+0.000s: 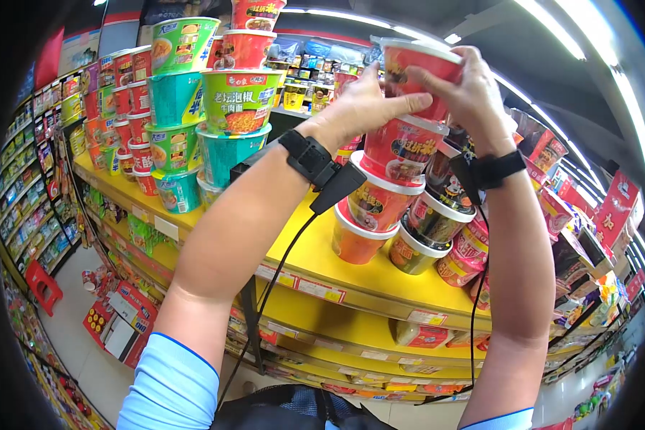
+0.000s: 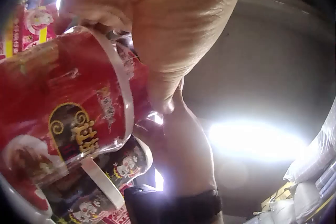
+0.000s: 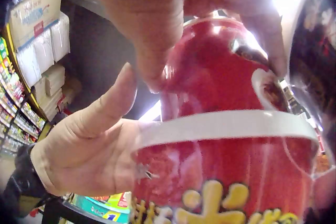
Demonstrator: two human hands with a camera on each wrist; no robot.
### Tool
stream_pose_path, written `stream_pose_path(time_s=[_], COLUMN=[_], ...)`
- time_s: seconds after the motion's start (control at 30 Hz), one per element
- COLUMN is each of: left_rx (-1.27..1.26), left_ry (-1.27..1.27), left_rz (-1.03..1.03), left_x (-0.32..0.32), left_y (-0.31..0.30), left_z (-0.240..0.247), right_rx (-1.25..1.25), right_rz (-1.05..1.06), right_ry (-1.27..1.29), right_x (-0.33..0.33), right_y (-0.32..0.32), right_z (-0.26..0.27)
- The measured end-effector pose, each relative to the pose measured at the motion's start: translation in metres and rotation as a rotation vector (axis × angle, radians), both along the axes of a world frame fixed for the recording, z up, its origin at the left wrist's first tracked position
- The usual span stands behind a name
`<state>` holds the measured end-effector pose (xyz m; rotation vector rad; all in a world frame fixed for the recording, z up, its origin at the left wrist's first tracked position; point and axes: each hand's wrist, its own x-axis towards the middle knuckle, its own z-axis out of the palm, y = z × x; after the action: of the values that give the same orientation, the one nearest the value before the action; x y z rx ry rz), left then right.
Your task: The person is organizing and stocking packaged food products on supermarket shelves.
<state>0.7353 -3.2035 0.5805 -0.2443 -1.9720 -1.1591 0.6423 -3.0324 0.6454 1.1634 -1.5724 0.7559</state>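
Note:
The right hand (image 1: 478,99) grips a red instant noodle cup (image 1: 428,60) at the top of a stack, with thumb and fingers spread around its sides. In the right wrist view, this upper cup (image 3: 210,74) sits right above the white lid of another red noodle cup (image 3: 226,161). The left hand (image 1: 358,107) is beside the stack, thumb extended and palm close against the lower cup's side; its fingertips are hidden behind the cups. Under the hands the stack continues with a red cup (image 1: 383,201) and an orange-red cup (image 1: 358,242) on the yellow shelf (image 1: 304,244).
Green and teal noodle cups (image 1: 175,100) rise in tall stacks at the left. Black cups (image 1: 437,218) and pink cups (image 1: 466,254) crowd the right side. Lower shelf tiers hold packets; a red stool (image 1: 43,287) and a red carton (image 1: 122,322) are on the floor.

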Motion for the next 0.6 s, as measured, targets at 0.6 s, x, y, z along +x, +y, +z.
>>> stream_pose_path(time_s=[0.6], left_rx=[-0.126], left_ry=[0.082], left_rz=[0.349], left_x=[-0.017], left_y=[-0.007], left_z=[-0.027], right_rx=[-0.099], right_rz=[-0.084], right_ry=[0.300], right_x=[0.029], right_y=[0.038], right_z=[-0.055])
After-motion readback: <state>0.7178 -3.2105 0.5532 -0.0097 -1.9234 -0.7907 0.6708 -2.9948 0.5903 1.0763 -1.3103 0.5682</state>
